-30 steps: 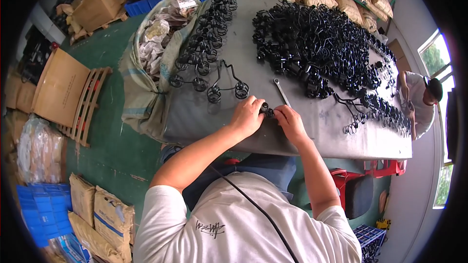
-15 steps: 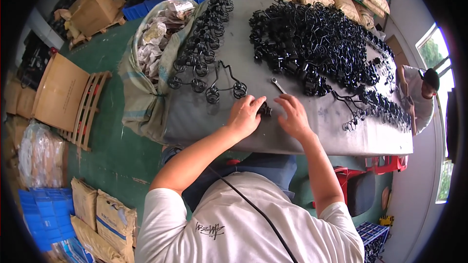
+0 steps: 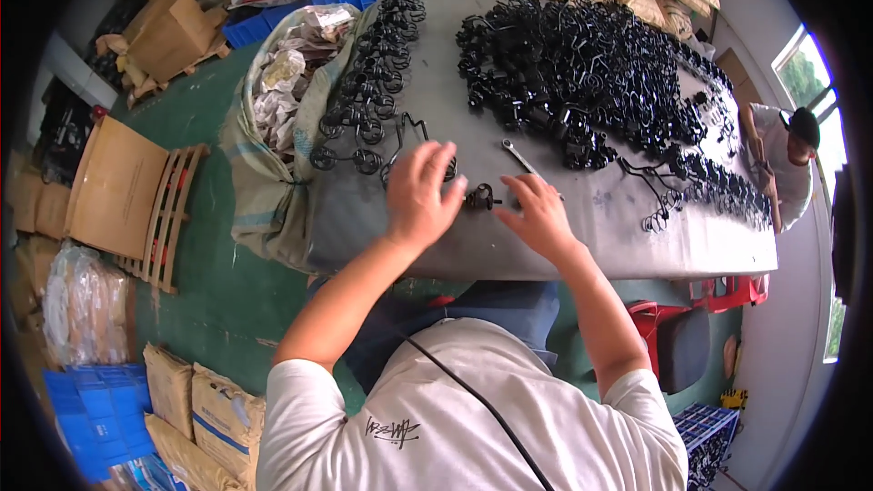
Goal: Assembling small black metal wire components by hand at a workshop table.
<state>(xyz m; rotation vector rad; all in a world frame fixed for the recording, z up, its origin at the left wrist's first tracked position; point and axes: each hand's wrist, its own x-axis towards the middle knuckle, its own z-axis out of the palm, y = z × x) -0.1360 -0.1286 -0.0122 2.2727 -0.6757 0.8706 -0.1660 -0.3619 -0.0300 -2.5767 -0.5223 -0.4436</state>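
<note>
My left hand [image 3: 421,193] and my right hand [image 3: 538,211] lie on the grey table [image 3: 627,236] with a small black metal part [image 3: 480,197] between them. The left hand's fingertips touch the part; the right hand's fingers are spread just to its right. A silver wrench [image 3: 519,156] lies beyond the right hand. A row of finished black wire pieces [image 3: 368,100] runs up the table's left side, past my left hand. A big heap of black wire parts [image 3: 591,73] covers the far middle and right.
A large sack of crumpled scraps [image 3: 282,91] leans on the table's left edge. Another person [image 3: 791,155] works at the right end. Cardboard and a wooden pallet [image 3: 136,200] lie on the green floor at left, paper sacks [image 3: 200,409] lower left, a red stool [image 3: 673,327] at right.
Both hands have opened out and drawn slightly apart around the small black part; before, they were pressed close together over it.
</note>
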